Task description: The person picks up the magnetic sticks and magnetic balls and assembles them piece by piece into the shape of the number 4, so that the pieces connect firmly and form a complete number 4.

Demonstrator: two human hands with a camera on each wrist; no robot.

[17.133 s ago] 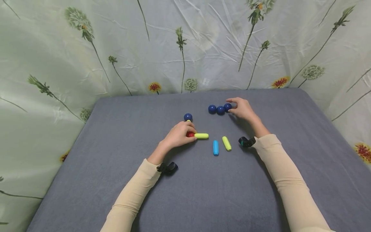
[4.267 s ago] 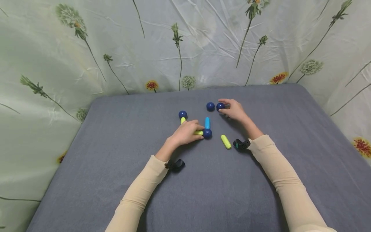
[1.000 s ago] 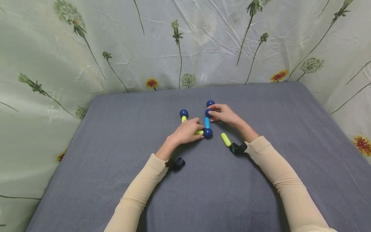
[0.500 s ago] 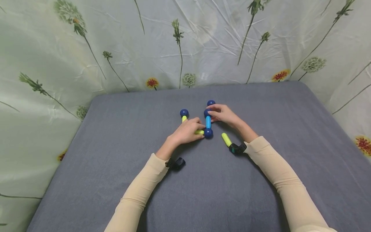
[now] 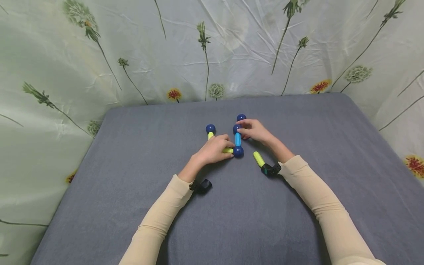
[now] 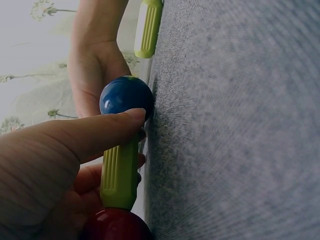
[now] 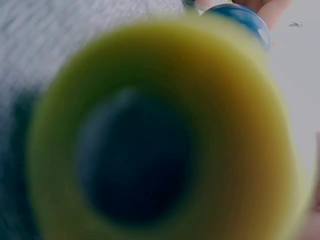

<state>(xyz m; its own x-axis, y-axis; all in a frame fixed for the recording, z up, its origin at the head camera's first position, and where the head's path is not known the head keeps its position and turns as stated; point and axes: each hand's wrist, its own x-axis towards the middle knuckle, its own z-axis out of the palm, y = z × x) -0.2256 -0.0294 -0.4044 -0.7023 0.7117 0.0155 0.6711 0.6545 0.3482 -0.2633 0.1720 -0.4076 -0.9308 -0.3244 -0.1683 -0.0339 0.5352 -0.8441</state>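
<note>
My left hand (image 5: pixel 215 150) grips a lime-green magnetic rod (image 6: pixel 119 175), its thumb lying across the joint with a dark blue ball (image 5: pixel 238 151). A red ball (image 6: pixel 117 225) sits at the rod's other end, hidden by the hand in the head view. From the corner blue ball a light blue rod (image 5: pixel 238 139) runs away from me. Thumb and fingers of my right hand (image 5: pixel 256 131) pinch another blue ball (image 5: pixel 236 129) at that rod's far end. Left of these, a second lime rod (image 5: pixel 210 135) carries a blue ball (image 5: pixel 210 129).
A blue ball (image 5: pixel 241 117) lies just beyond the right hand. One loose lime rod (image 5: pixel 258 159) lies beside the right wrist's black camera band (image 5: pixel 271 169); a lime rod end (image 7: pixel 240 150) blurs much of the right wrist view. Grey cloth covers the table (image 5: pixel 132 158); a flowered curtain hangs behind.
Over the longer span, the light blue rod and a corner ball joined the chain, and my right hand brought a blue ball to the rod's far end. In the last second, hardly any movement.
</note>
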